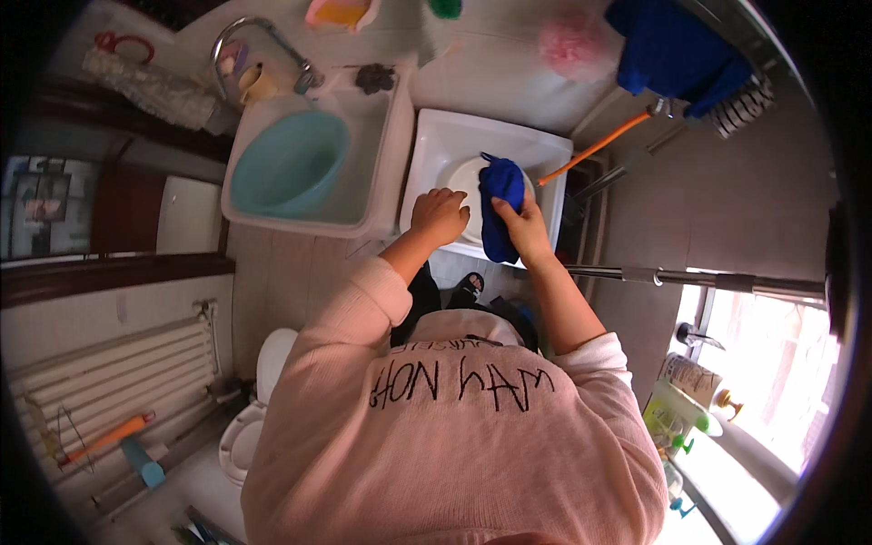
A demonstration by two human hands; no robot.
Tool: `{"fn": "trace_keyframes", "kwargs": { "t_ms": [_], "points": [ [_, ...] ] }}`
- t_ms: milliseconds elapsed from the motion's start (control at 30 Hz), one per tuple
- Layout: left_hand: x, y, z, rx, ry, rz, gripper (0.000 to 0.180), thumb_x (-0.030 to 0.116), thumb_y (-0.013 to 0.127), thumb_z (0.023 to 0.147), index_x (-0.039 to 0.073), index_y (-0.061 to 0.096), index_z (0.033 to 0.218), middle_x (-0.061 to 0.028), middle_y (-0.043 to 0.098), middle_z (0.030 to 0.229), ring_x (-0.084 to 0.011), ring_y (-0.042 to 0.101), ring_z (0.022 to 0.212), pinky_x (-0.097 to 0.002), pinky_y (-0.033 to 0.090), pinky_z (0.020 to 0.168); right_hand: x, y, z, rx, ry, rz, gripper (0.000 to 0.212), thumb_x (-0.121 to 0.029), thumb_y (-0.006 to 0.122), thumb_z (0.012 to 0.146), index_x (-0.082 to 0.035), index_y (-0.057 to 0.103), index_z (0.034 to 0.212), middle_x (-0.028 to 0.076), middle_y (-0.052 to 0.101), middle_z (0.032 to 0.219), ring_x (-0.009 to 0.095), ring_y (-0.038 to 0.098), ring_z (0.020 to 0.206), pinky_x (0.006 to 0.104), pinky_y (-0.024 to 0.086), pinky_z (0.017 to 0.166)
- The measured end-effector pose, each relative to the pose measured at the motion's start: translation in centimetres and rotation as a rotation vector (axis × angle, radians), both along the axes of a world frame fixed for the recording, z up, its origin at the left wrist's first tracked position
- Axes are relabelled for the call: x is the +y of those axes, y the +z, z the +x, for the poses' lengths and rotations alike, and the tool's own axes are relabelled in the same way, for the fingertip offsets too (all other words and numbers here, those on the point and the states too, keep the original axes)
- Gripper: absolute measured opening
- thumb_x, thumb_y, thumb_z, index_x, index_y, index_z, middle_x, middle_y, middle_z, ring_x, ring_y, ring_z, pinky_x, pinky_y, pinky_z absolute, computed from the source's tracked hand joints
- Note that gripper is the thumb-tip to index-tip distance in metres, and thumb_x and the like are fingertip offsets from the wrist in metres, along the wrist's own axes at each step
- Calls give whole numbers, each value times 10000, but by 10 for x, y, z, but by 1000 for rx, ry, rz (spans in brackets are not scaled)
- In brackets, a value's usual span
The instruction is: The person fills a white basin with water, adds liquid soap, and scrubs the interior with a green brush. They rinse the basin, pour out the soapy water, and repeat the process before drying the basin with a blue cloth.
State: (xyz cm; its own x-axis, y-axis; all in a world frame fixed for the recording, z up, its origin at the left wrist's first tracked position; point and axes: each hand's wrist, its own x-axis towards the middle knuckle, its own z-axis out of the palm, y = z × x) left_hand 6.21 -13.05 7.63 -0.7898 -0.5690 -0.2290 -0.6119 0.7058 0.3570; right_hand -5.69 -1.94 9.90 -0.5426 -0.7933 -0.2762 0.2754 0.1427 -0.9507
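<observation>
A dark blue cloth [502, 186] hangs bunched in my right hand [528, 232], with the thumb laid over it and the other fingers behind it. It is held above a round white basin [461, 186] that sits in the white square sink [436, 136]. My left hand [440, 216] is over the left side of that basin, a little apart from the cloth. Its fingers are loosely bent with nothing visible in them. The cloth and both hands cover much of the basin, and its contents cannot be made out.
To the left, a teal basin [291, 163] lies tilted in another sink [377, 136] under a curved chrome faucet [263, 27]. An orange hose [595, 148] runs down at the right sink's far corner. A metal rail [708, 280] crosses at right, near several bottles [677, 409] by the window.
</observation>
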Motion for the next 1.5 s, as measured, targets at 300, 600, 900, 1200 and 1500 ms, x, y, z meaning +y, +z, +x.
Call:
{"fn": "trace_keyframes", "kwargs": {
  "t_ms": [300,600,900,1200,1500],
  "points": [
    [21,-43,72,73,-179,158,348,331,463,768,112,566,1017,-97,544,1068,-257,472,1037,-347,326,918,-31,-20,71,910,580,58,351,-146,527,649,-49,535,986,175,541,924,330,531,847,399,432,744],
    [34,-39,182,512,447,904,445,277,440,797,83,409,1196,-126,437,1187,-214,454,1056,-371,328,911,-67,-25,146,530,636,159,320,-179,516,722,-20,505,999,189,593,802,312,585,754,362,448,686],
    [28,-10,388,1002,1148,1313,437,347,488,839,75,413,1173,-64,489,1115,-169,481,996,-312,390,820,-120,-15,350,228,1069,-31,403,-171,532,778,-6,453,1137,126,573,971,180,534,894,293,416,790],
    [44,-32,541,1275,1725,1191,461,388,478,843,65,416,1166,-77,495,1111,-206,490,977,-366,416,795,-166,-43,507,296,1287,94,399,-198,574,782,8,458,1103,101,538,985,159,505,892,277,406,768],
    [-7,-52,602,1543,1868,1023,371,265,512,830,64,430,1131,-80,514,1080,-211,495,962,-358,416,799,-268,-53,587,264,1426,103,380,-170,536,788,-18,440,1123,101,528,1015,183,491,918,288,373,824]
  ]
}}
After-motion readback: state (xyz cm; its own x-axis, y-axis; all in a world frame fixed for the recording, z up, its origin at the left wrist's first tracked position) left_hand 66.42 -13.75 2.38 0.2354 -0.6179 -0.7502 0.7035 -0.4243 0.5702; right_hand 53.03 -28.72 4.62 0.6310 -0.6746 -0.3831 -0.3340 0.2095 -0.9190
